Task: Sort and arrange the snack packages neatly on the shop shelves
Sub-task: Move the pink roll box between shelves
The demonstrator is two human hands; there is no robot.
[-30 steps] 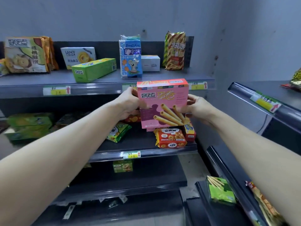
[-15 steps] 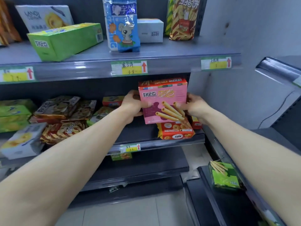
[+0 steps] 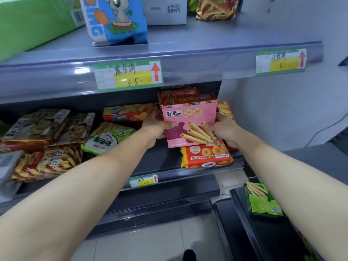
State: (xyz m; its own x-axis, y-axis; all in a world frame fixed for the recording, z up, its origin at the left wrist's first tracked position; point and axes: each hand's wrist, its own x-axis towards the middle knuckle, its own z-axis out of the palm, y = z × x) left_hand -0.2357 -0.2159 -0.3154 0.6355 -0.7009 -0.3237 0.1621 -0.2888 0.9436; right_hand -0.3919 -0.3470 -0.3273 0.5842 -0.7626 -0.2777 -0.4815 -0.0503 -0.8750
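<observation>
Pink cardboard egg-roll box [image 3: 189, 120] held upright at the right end of the grey middle shelf [image 3: 207, 169], left hand [image 3: 155, 128] gripping its left edge, right hand [image 3: 225, 129] gripping its right edge, orange biscuit packet [image 3: 206, 157] just below it, red boxes [image 3: 178, 95] behind.

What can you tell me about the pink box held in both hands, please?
The pink rectangular cardboard box is closed, upright, front towards the camera. It shows dark and orange lettering, a purple patch and golden wafer rolls; its top face is orange-red. The left hand grips its left edge, the right hand its right edge, at the right end of the grey middle shelf, above an orange plastic biscuit packet.
</observation>
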